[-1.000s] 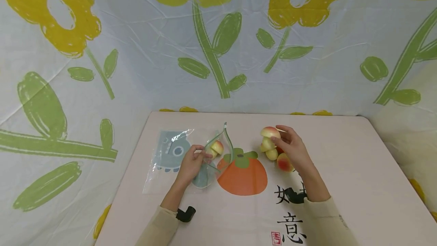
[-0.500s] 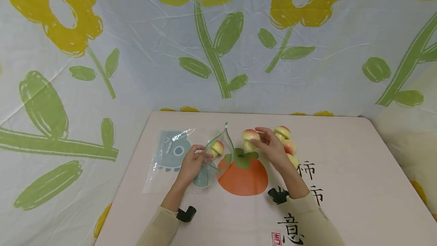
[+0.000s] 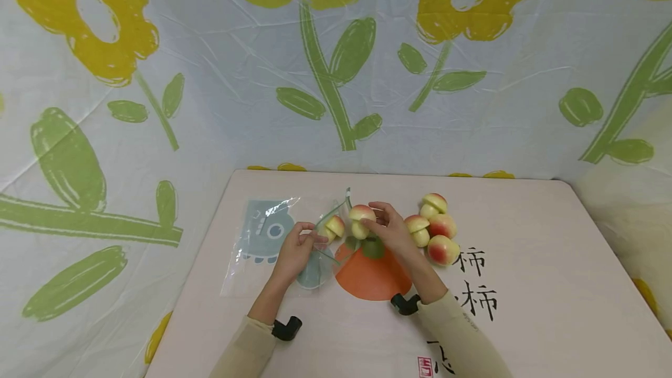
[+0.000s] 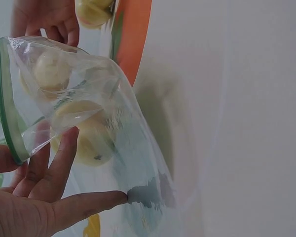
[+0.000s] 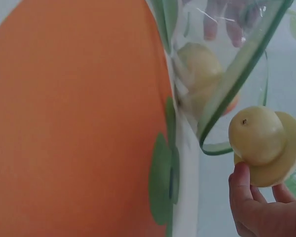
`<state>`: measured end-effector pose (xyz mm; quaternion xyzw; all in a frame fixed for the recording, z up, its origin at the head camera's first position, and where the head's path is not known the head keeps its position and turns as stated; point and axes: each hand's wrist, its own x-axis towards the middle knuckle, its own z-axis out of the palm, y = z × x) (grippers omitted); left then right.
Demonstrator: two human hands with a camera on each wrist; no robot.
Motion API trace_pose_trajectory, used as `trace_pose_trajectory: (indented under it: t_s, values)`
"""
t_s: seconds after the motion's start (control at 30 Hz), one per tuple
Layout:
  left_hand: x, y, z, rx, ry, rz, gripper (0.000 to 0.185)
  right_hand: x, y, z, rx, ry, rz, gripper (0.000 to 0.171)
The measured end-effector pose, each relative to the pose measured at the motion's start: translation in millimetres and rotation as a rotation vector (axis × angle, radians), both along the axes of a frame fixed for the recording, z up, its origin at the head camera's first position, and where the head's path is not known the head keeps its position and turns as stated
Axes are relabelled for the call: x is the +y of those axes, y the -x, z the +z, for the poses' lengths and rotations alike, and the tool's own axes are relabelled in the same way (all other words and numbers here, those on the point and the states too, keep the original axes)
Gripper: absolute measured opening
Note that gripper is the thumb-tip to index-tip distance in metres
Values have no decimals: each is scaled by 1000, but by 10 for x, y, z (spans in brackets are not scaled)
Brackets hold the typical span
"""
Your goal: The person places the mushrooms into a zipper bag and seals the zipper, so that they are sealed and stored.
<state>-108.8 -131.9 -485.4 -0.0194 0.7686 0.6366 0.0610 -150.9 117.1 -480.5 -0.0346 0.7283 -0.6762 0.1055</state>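
I see a little toy mushroom (image 3: 361, 219) pinched in my right hand (image 3: 391, 232), right at the mouth of the clear bag (image 3: 294, 238). It looks light, smooth and hard like plastic, with a round pink-and-yellow cap and a fat pale stem, so I think the best grip is on the cap's sides, where the fingers sit now. The bag is thin, floppy and slippery, with a green zip edge. My left hand (image 3: 295, 248) pinches that edge to hold it open. One mushroom (image 3: 333, 227) lies inside already. Four more mushrooms (image 3: 434, 227) sit close together on the table (image 3: 551, 284), beside a printed orange fruit (image 3: 373, 276).
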Motion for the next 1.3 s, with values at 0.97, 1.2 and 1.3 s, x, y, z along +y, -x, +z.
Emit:
trace_pose_trajectory:
  t_s: [0.97, 1.2, 1.3]
  values:
    - [32, -19, 126, -2, 52, -10, 22, -227, -73, -261, -30, -141, -45, 54]
    - [-1, 47, -104, 12, 28, 17, 22, -242, -79, -284, 4, -177, -74, 49]
    - [-3, 38, -93, 17, 30, 28, 20, -244, -89, -288, 8, -175, -75, 49]
